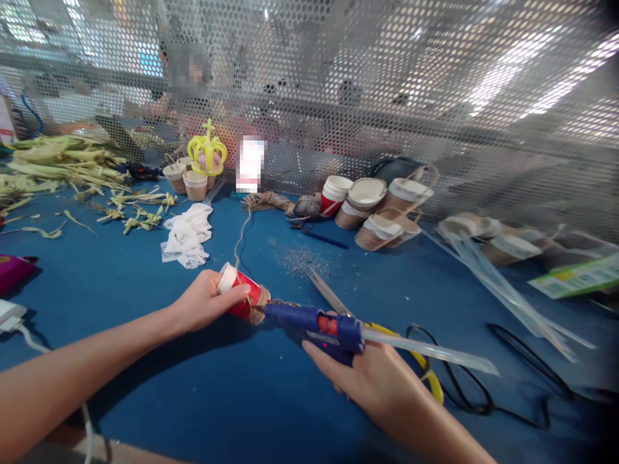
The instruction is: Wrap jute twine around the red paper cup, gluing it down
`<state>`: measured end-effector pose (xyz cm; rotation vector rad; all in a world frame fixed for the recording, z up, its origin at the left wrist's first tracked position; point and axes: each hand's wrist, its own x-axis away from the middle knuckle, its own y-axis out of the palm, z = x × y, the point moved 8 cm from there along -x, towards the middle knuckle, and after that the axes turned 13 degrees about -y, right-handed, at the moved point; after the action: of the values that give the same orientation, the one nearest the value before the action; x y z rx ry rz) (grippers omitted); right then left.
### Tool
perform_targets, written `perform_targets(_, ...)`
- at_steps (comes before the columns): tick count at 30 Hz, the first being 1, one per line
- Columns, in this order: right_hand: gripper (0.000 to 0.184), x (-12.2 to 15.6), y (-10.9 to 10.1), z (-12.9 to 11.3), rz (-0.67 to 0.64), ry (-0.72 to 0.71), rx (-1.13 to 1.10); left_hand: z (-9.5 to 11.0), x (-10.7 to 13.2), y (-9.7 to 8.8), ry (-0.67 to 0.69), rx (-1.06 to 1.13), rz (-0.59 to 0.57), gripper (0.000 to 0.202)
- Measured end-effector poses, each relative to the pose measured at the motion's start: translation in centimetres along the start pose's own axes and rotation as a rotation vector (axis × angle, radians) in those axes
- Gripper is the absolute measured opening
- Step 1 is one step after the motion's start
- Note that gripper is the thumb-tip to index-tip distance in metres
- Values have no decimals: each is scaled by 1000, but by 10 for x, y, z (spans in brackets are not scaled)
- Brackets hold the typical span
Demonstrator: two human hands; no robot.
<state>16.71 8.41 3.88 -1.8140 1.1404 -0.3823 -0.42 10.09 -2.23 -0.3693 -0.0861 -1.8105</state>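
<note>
My left hand [213,293] is closed around a red paper cup [245,283] that lies tilted on its side, white rim to the left. Twine [258,314] is wound around its right end, and a strand runs from the cup back to a twine bundle [268,201]. In my right hand [370,377] is a blue hot glue gun [309,325], its nozzle at the wound end of the cup; whether it touches, I cannot tell. A clear glue stick [435,353] sticks out of its back. Behind the gun lie scissors [331,290], partly hidden.
Several twine-wrapped cups [380,229] stand at the back right, near long clear glue sticks [507,290]. A crumpled white cloth [187,235], dried husks [62,161] and a yellow crown [207,153] are at the left. A black cable [464,386] lies at the right; perforated metal [309,96] closes the back.
</note>
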Motion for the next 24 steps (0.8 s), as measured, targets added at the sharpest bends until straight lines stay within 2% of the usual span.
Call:
perform_targets(7,12,-1,0,6,-16,97,-77,8,2,2,32,0,4,30)
perform_targets(11,11,-1,-2,17,-28,236,-111,7,2,2,64,-93,37,31)
perform_targets(14,18,3,4,26,-72,347,-161,4,3,1,86,-172,58,32)
perform_targets(20,25,3,8,26,-93,351,-175,5,5,0,107,-258,76,32)
perform_targets(24,27,1,10,31,-92,370,-278,7,5,0,118,-268,81,31)
